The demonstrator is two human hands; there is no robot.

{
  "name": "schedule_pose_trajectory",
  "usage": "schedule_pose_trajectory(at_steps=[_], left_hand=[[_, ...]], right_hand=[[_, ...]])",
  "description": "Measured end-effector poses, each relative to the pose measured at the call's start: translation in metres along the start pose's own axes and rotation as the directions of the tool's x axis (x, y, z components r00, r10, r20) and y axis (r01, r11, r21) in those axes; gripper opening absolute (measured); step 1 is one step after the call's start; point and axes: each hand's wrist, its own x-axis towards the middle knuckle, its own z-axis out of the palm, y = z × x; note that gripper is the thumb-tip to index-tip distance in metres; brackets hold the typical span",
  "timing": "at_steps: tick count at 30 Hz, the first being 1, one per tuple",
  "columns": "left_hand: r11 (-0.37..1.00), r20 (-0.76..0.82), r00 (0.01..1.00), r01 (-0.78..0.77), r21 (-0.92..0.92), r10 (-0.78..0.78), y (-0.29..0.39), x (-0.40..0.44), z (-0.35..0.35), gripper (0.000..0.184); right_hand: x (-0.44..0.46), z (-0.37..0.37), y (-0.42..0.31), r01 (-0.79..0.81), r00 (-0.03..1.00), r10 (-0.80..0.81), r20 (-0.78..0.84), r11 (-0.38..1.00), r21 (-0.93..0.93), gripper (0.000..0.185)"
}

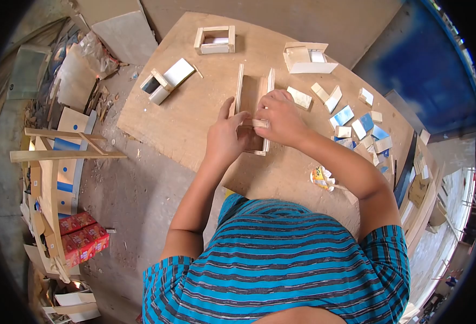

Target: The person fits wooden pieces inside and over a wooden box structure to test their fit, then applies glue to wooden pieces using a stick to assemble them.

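A long wooden frame (240, 89) with raised side strips lies on the wooden table (195, 129) in front of me. Across its lower part sits a short wood piece (253, 123). My left hand (228, 134) is at the frame's left side, its thumb and a finger at the short piece's left end and another finger lifted. From the right, my right hand (281, 116) reaches over the frame's right strip with bent fingers closed on the short piece's right end.
Small wooden boxes (216, 48), (311, 67) stand at the back, another box (159, 96) at the left. Several white and blue blocks (342, 116) and a crumpled wrapper (322, 178) lie at the right. Red packs (84, 237) and wood scraps are on the left.
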Motion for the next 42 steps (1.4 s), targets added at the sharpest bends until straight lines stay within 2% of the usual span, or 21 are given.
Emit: schedule_pose_trajectory(at_steps=[6, 9, 10, 12, 15, 18, 21, 24, 29, 32, 36, 38, 39, 41, 42], left_hand=[[0.999, -0.023, 0.999, -0.025, 0.021, 0.026, -0.007, 0.003, 0.008, 0.03], [0.999, -0.036, 0.998, -0.05, 0.017, 0.05, -0.01, 0.001, 0.009, 0.027], [0.999, -0.021, 0.999, -0.034, 0.014, 0.034, -0.008, 0.001, 0.006, 0.027], [1.0, -0.007, 1.0, -0.019, 0.013, 0.02, -0.006, 0.001, 0.004, 0.026], [1.0, -0.012, 1.0, -0.029, 0.011, 0.029, -0.005, 0.001, 0.004, 0.027], [1.0, -0.022, 0.999, -0.031, -0.004, 0.031, -0.007, 0.002, 0.007, 0.028], [1.0, -0.021, 1.0, -0.024, -0.008, 0.023, -0.008, 0.001, 0.007, 0.028], [1.0, -0.033, 0.999, -0.028, -0.001, 0.028, -0.008, 0.001, 0.008, 0.028], [1.0, -0.005, 1.0, 0.018, -0.017, -0.018, -0.005, 0.001, 0.007, 0.028], [1.0, -0.001, 1.0, -0.009, -0.005, 0.009, -0.007, 0.001, 0.008, 0.031], [0.967, 0.013, 0.999, 0.045, -0.25, -0.043, -0.013, 0.005, 0.003, 0.037], [0.921, 0.043, 0.999, 0.027, -0.388, -0.011, -0.034, 0.01, 0.006, 0.039], [0.929, 0.081, 0.997, 0.043, -0.367, -0.014, -0.035, 0.012, 0.003, 0.038], [0.943, 0.156, 0.988, 0.073, -0.324, -0.023, -0.033, 0.014, -0.004, 0.036], [0.973, 0.169, 0.986, 0.037, -0.229, 0.003, -0.031, 0.015, -0.006, 0.036]], right_hand=[[-0.002, -0.007, -0.002, -0.003, 0.998, 0.006, -0.065, 0.999, 0.044, 0.017], [-0.006, -0.017, 0.0, -0.102, 0.964, 0.136, -0.227, 0.982, 0.158, 0.017], [-0.007, -0.022, 0.004, -0.224, 0.964, 0.244, -0.11, 0.96, 0.168, 0.017], [-0.012, -0.034, 0.018, -0.455, 0.889, 0.44, 0.124, 0.88, 0.14, 0.017], [-0.027, -0.023, 0.037, -0.432, 0.842, 0.342, 0.417, 0.891, 0.141, 0.019], [-0.032, -0.01, 0.036, -0.471, 0.799, 0.283, 0.531, 0.843, 0.259, 0.016], [-0.031, 0.001, 0.03, -0.462, 0.843, 0.253, 0.475, 0.793, 0.398, 0.018], [-0.024, 0.0, 0.025, -0.455, 0.827, 0.27, 0.493, 0.837, 0.305, 0.019], [-0.022, -0.001, 0.023, -0.47, 0.819, 0.287, 0.497, 0.833, 0.292, 0.018], [-0.022, 0.0, 0.021, -0.483, 0.815, 0.299, 0.496, 0.824, 0.296, 0.017], [-0.028, 0.005, 0.025, -0.449, 0.856, 0.274, 0.438, 0.814, 0.369, 0.017], [-0.024, 0.008, 0.028, -0.533, 0.783, 0.345, 0.517, 0.8, 0.274, 0.024], [-0.023, 0.009, 0.028, -0.57, 0.742, 0.379, 0.553, 0.79, 0.224, 0.029], [-0.023, 0.013, 0.026, -0.665, 0.712, 0.416, 0.566, 0.659, 0.352, 0.042], [-0.023, 0.013, 0.024, -0.702, 0.694, 0.431, 0.576, 0.583, 0.409, 0.049]])
